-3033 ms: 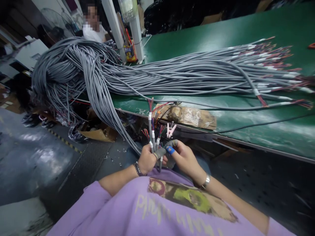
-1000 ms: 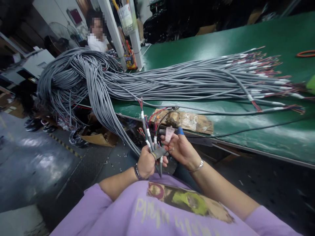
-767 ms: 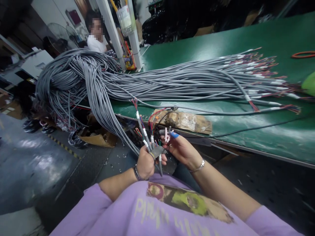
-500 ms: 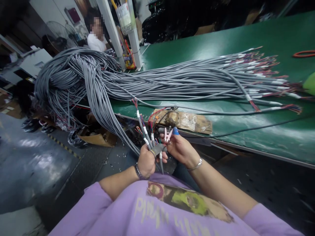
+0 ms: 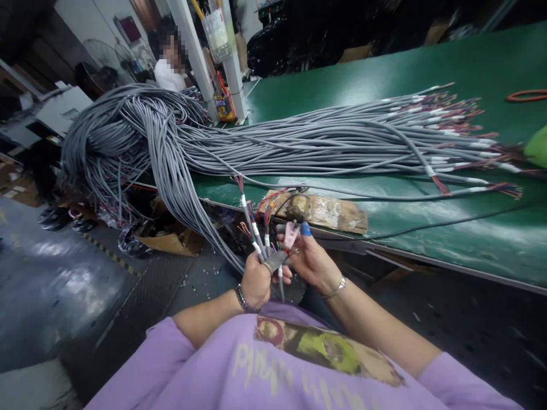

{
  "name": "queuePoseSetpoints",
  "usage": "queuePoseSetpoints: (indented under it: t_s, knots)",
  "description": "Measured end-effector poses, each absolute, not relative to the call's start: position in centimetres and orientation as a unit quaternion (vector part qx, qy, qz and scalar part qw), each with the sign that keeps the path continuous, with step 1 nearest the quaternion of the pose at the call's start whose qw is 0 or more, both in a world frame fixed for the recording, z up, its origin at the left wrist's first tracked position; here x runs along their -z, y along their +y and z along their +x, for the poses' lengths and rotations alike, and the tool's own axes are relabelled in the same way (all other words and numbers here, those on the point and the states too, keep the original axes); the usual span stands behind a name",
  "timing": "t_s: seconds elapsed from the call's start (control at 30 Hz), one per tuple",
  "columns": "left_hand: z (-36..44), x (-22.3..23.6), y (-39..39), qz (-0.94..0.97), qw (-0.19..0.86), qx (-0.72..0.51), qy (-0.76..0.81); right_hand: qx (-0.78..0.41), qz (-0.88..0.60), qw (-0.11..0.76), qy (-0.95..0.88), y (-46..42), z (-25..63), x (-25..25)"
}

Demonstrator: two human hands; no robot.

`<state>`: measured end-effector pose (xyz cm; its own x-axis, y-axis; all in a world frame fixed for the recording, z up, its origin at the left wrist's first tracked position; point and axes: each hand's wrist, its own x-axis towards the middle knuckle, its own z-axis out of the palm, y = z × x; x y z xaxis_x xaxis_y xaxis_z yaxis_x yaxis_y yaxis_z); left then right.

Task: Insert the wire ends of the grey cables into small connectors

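My left hand (image 5: 256, 285) is closed around several grey cables (image 5: 268, 242), whose white-banded ends fan upward with coloured wires sticking out. A grey cover (image 5: 274, 261) wraps its thumb. Close beside it, my right hand (image 5: 315, 263) pinches a small pale pink clip-like piece (image 5: 291, 234), blurred, its exact kind unclear. A blue cover (image 5: 305, 229) sits on a fingertip of that hand. Thin wires from the held cables run between the two hands, and fingers partly hide them.
A thick bundle of grey cables (image 5: 290, 142) lies along the green table (image 5: 470, 228) and hangs over its left side. At the near edge is a taped wooden block (image 5: 329, 212). A cardboard box (image 5: 171, 239) stands below. Another person (image 5: 170, 62) is behind the posts.
The pink piece in my right hand has turned, so its two prongs no longer show apart. My left hand keeps its hold on the cables, nearly unmoved.
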<state>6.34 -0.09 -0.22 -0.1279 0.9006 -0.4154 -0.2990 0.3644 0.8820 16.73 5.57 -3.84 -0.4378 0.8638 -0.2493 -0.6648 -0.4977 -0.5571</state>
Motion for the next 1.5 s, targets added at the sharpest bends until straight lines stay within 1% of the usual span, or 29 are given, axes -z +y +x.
queuePoseSetpoints:
  t_s: [0.2, 0.37, 0.57, 0.7, 0.9, 1.03, 1.2, 1.37, 1.43, 1.5]
  knots:
    - [5.7, 0.7, -0.7, 0.265, 0.606, -0.495, 0.564, -0.818, -0.275, 0.419, -0.281, 4.2, 18.3, 4.2]
    - [5.2, 1.4, -1.2, 0.275, 0.617, -0.491, 0.551, -0.787, -0.287, 0.38, -0.391, 2.2, 18.9, 3.0]
    - [4.5, 2.0, -1.7, 0.364, 0.642, -0.431, 0.519, -0.78, -0.304, 0.356, -0.414, 1.7, 18.8, 2.0]
    - [4.3, 2.5, -1.9, 0.353, 0.644, -0.438, 0.519, -0.778, -0.337, 0.347, -0.4, 1.7, 18.7, 1.8]
    - [4.7, 2.5, -1.5, 0.273, 0.621, -0.499, 0.539, -0.738, -0.382, 0.379, -0.407, 1.5, 18.6, 1.7]
    - [4.9, 1.7, -1.4, 0.262, 0.618, -0.498, 0.549, -0.729, -0.388, 0.379, -0.417, 1.7, 19.1, 2.5]
    - [5.1, 0.9, -1.2, 0.278, 0.613, -0.506, 0.539, -0.753, -0.373, 0.425, -0.335, 3.2, 19.0, 3.0]
    - [5.9, 0.6, -0.8, 0.29, 0.603, -0.52, 0.53, -0.799, -0.324, 0.397, -0.315, 5.0, 18.2, 2.3]
    - [6.1, 0.7, -0.6, 0.294, 0.594, -0.527, 0.531, -0.778, -0.333, 0.417, -0.332, 5.3, 18.1, 2.2]
    - [6.1, 0.9, -0.5, 0.294, 0.586, -0.532, 0.536, -0.715, -0.377, 0.46, -0.368, 5.3, 18.1, 2.1]
